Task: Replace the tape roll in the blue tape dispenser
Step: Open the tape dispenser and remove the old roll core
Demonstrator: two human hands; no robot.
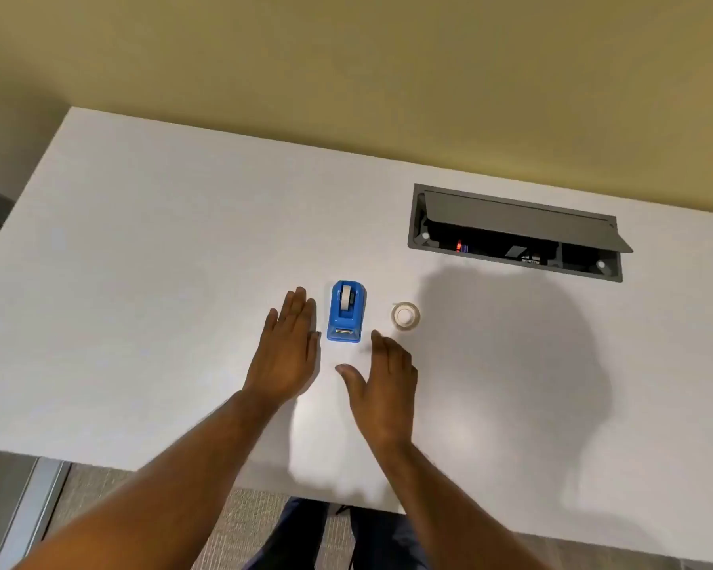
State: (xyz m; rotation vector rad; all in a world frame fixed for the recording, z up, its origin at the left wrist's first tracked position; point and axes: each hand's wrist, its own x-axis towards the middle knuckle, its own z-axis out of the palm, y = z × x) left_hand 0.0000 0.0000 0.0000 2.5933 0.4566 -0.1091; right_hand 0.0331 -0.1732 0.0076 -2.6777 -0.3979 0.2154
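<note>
The blue tape dispenser (pixel 346 311) stands on the white desk (pixel 141 281) with a tape roll (pixel 346 298) seated in its cradle; a spare roll (pixel 405 316) lies flat, near its right side. The left hand (pixel 285 350) and right hand (pixel 381 384) flank the dispenser, both spread wide and holding nothing. Best practice: steady the base with one hand and lift the seated roll straight upward. No brand or writing is legible.
</note>
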